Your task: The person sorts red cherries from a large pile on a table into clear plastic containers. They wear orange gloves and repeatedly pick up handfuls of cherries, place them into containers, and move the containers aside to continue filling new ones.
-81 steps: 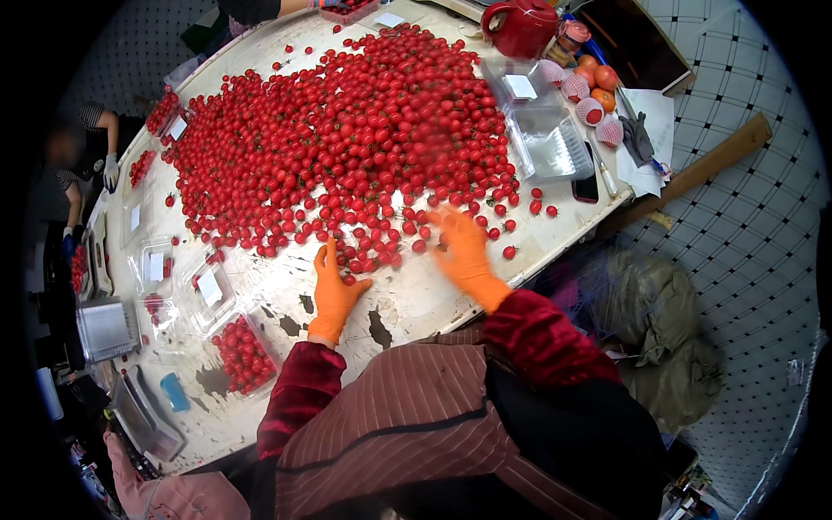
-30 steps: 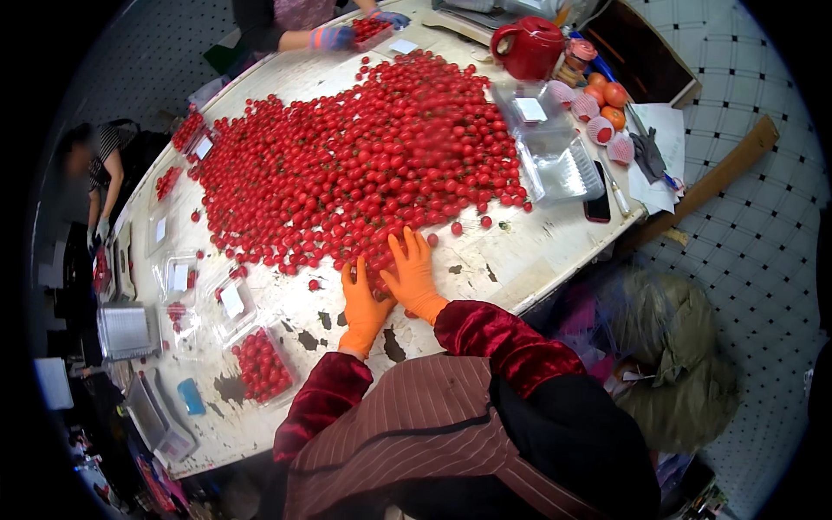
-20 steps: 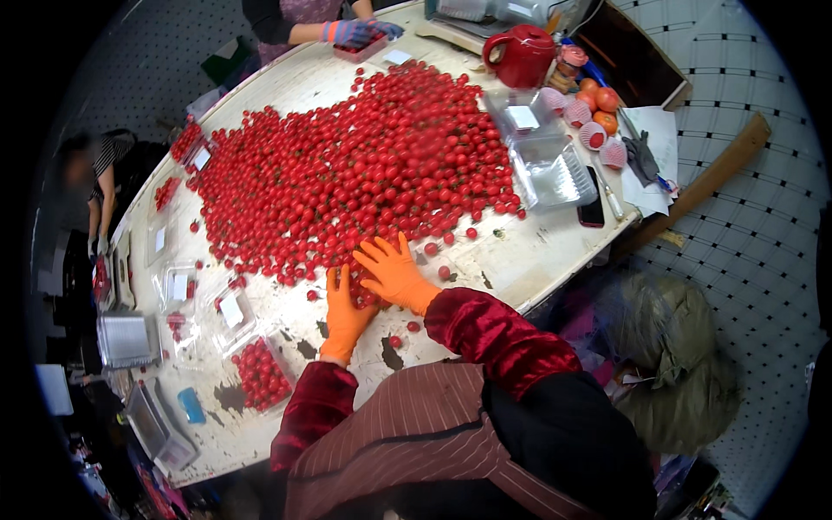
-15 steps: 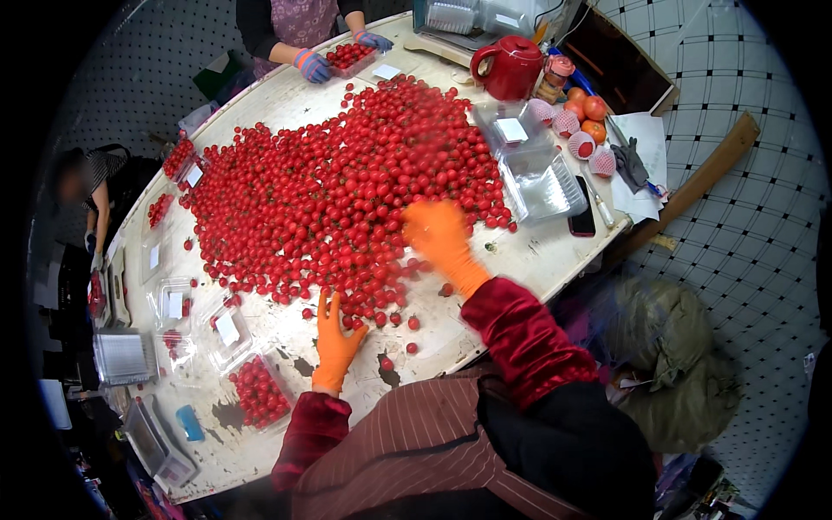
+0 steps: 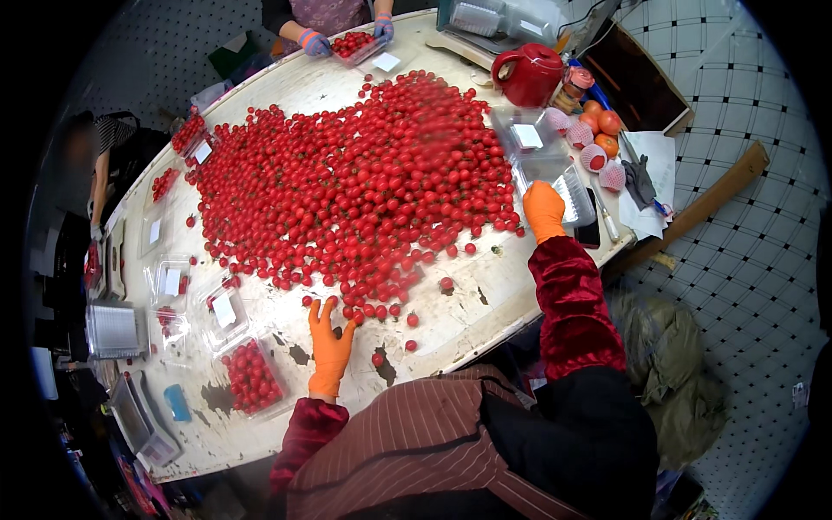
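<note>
2 orange-gloved hands: left hand by tomatoes | right hand at clear tray

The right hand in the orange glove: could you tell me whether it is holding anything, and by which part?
The right hand rests on the near edge of a clear plastic punnet; whether it grips it cannot be told.

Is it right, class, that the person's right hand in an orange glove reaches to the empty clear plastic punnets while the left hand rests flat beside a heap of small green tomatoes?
Not quite: the head view shows the heap of small tomatoes is red, not green. The rest holds: the right hand in its orange glove reaches to the empty clear plastic punnets, and the left hand rests flat on the worn white table beside the heap.
</note>
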The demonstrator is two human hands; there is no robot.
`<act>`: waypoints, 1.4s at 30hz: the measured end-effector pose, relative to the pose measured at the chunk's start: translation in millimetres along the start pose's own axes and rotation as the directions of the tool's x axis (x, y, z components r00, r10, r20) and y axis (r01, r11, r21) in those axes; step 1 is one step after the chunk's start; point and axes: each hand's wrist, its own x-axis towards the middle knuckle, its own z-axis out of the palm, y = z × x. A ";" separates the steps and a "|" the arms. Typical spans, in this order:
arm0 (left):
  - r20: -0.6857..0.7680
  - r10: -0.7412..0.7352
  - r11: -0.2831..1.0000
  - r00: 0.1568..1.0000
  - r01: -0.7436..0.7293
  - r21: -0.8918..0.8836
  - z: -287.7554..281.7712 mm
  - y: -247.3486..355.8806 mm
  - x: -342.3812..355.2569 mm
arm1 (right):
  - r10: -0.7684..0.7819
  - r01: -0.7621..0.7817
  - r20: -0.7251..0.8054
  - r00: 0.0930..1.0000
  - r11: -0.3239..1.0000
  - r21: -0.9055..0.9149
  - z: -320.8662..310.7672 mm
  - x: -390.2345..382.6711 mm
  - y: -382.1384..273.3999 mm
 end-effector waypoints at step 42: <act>0.058 0.069 0.997 0.996 -0.072 0.039 -11.6 -3.7 -6.7 | -0.479 0.635 -0.467 0.743 0.725 0.267 -32.5 -71.1 -157.7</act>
